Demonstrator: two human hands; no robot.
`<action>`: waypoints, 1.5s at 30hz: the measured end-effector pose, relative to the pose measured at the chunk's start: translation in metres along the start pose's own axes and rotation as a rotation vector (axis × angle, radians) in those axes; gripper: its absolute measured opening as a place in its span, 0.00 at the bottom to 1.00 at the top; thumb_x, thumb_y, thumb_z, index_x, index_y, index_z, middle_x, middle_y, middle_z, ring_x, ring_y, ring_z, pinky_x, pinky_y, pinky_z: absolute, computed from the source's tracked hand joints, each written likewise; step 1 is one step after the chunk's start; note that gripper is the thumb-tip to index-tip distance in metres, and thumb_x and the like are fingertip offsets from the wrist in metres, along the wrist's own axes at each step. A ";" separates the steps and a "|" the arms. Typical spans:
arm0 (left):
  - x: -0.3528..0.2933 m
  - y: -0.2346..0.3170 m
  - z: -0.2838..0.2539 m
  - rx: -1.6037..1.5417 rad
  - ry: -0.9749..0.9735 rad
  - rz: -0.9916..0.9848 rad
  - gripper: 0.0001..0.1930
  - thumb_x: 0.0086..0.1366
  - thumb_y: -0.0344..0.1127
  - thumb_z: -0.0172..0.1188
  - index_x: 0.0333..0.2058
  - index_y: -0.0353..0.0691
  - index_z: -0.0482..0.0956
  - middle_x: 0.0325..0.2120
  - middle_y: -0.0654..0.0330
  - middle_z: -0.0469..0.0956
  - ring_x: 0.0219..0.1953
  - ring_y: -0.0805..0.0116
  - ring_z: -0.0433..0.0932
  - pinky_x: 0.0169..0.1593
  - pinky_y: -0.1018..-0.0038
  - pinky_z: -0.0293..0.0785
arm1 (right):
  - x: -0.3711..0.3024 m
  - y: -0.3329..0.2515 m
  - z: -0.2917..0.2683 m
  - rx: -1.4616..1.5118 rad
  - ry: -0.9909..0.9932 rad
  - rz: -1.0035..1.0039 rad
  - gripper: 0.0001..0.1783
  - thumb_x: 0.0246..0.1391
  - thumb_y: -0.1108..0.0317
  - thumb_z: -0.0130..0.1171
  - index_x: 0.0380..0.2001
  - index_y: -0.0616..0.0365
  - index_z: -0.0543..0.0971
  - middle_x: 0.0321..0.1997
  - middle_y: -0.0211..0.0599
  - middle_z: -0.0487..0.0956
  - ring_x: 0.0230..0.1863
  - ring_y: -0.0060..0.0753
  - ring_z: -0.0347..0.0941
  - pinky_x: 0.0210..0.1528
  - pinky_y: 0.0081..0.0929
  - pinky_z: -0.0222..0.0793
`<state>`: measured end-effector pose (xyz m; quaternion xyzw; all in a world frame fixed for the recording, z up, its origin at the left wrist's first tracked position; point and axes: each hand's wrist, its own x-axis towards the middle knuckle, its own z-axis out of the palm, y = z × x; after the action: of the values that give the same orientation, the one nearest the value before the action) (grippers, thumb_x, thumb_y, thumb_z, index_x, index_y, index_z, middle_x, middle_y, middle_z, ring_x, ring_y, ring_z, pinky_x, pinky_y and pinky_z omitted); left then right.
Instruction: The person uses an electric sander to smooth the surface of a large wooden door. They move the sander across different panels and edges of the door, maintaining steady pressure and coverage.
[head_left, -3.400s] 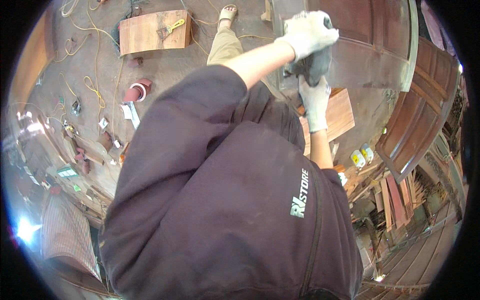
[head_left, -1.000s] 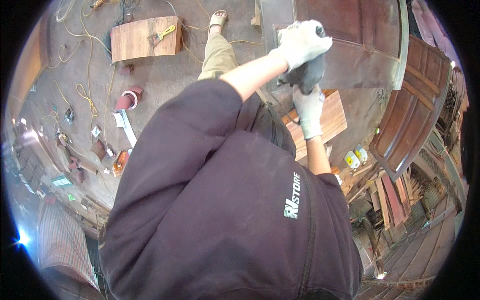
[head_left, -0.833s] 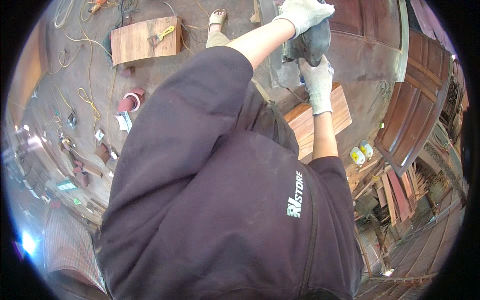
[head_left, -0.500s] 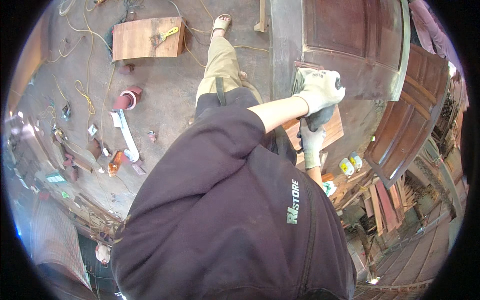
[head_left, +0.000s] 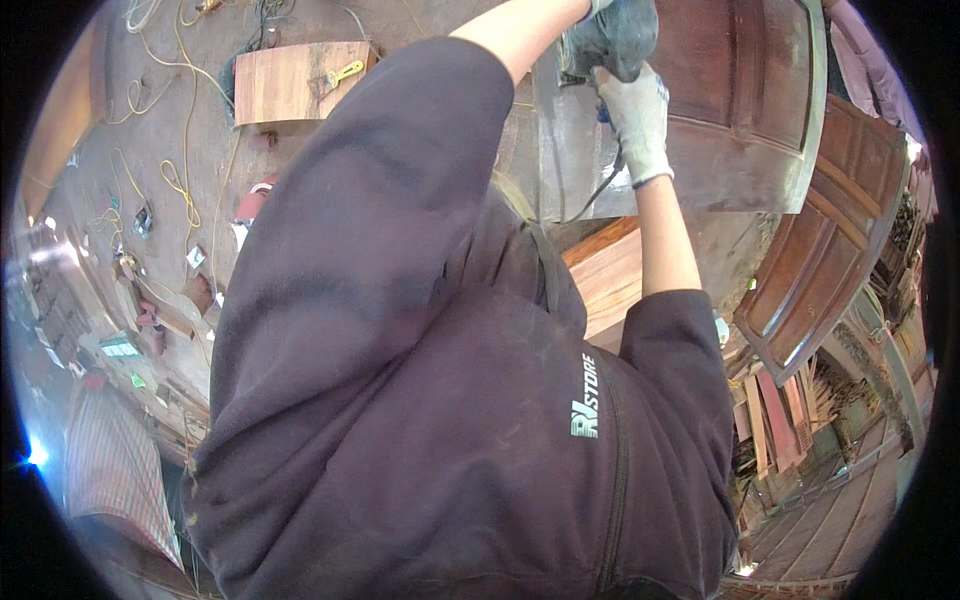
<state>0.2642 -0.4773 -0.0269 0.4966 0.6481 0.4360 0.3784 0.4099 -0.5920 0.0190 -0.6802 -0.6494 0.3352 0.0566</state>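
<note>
A dark, dusty power sander (head_left: 612, 42) rests on the grey, dust-covered edge of a brown panelled door (head_left: 700, 160). My right hand (head_left: 640, 112), in a pale work glove, is closed round the sander's near end. My left hand (head_left: 597, 6), gloved too, reaches the sander's far end at the top edge of the picture. Most of its fingers are cut off there. A dark power cord (head_left: 598, 192) hangs from the sander by my right wrist and curves left over the door's near edge.
Below the door lies a reddish wooden board (head_left: 612, 275). Another panelled door (head_left: 825, 235) leans at right, near scrap wood (head_left: 775, 420). A wooden block (head_left: 290, 85) with a yellow-handled scraper (head_left: 345, 73) stands at far left. Yellow cords (head_left: 178, 185) trail across the floor.
Both hands and the sander have moved away from me, up along the door. My right arm is now stretched out, and my body leans further forward, hiding my leg and foot.
</note>
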 end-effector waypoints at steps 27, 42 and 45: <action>-0.216 0.049 0.049 -0.167 -0.548 -0.454 0.15 0.59 0.48 0.63 0.37 0.45 0.79 0.35 0.52 0.82 0.41 0.48 0.82 0.46 0.56 0.77 | -0.210 0.130 -0.012 -0.262 -0.146 0.452 0.21 0.49 0.57 0.67 0.29 0.71 0.82 0.26 0.57 0.83 0.34 0.55 0.84 0.36 0.44 0.74; -0.222 0.054 0.062 -0.057 -0.664 -0.439 0.15 0.59 0.49 0.62 0.37 0.45 0.79 0.34 0.51 0.82 0.41 0.47 0.82 0.47 0.55 0.77 | -0.216 0.117 -0.017 -0.032 -0.145 0.556 0.24 0.50 0.53 0.68 0.26 0.70 0.81 0.22 0.59 0.81 0.31 0.59 0.83 0.33 0.46 0.73; -0.208 0.057 0.065 -0.066 -0.632 -0.397 0.14 0.58 0.48 0.62 0.35 0.44 0.80 0.32 0.50 0.81 0.39 0.48 0.82 0.46 0.55 0.77 | -0.212 0.144 -0.007 -0.185 -0.185 0.521 0.24 0.50 0.53 0.68 0.26 0.69 0.82 0.23 0.59 0.81 0.31 0.61 0.83 0.34 0.49 0.74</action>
<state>0.3876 -0.6600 0.0170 0.4590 0.5683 0.2000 0.6529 0.5493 -0.8065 0.0318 -0.7928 -0.4832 0.3385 -0.1531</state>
